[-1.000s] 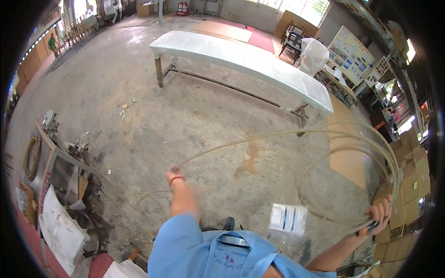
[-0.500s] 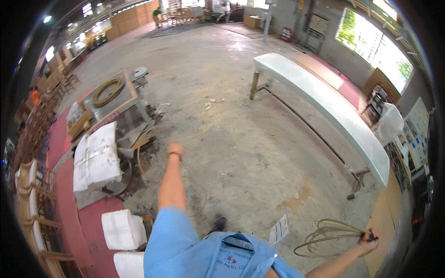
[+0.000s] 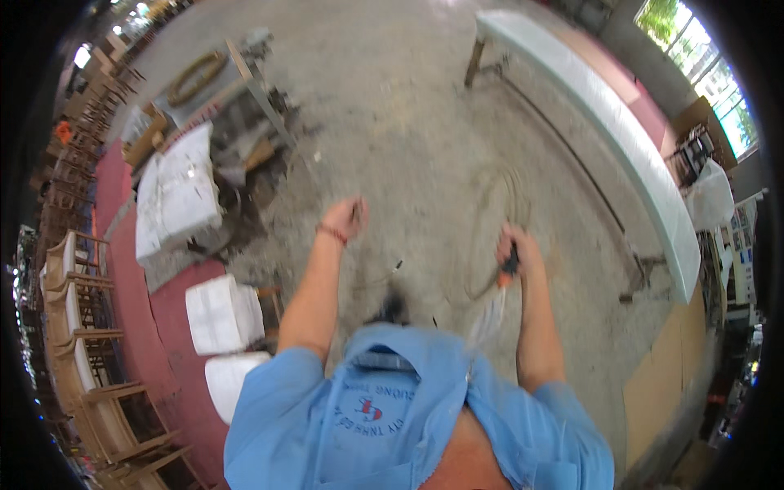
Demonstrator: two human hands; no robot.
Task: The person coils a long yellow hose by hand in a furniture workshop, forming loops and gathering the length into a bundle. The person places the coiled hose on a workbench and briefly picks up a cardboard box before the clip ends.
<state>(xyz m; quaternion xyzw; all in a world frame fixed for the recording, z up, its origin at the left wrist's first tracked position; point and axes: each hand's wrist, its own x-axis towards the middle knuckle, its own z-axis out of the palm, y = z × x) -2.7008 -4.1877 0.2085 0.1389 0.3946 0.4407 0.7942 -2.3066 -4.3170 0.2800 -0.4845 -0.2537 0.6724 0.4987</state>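
Note:
My right hand is closed around a loosely looped, yellowish-brown hose and its black and orange end piece. The loops hang out ahead and to the left of it, blurred by motion. My left hand, a red bracelet on its wrist, is held out in front with curled fingers; whether something small is inside cannot be made out. Below it a thin hose end with a pale tip shows against the concrete floor. A clear sheet-like tag dangles from my blue shirt.
A long table under white sheeting stands on the right. To the left are a metal workbench with a coiled hose, a white-wrapped bundle, white-covered seats and wooden chair frames along red matting.
My right hand has swung inward from the far lower right, bringing the hose loops in front of me. My left hand has moved slightly right and up. The view has tilted downward.

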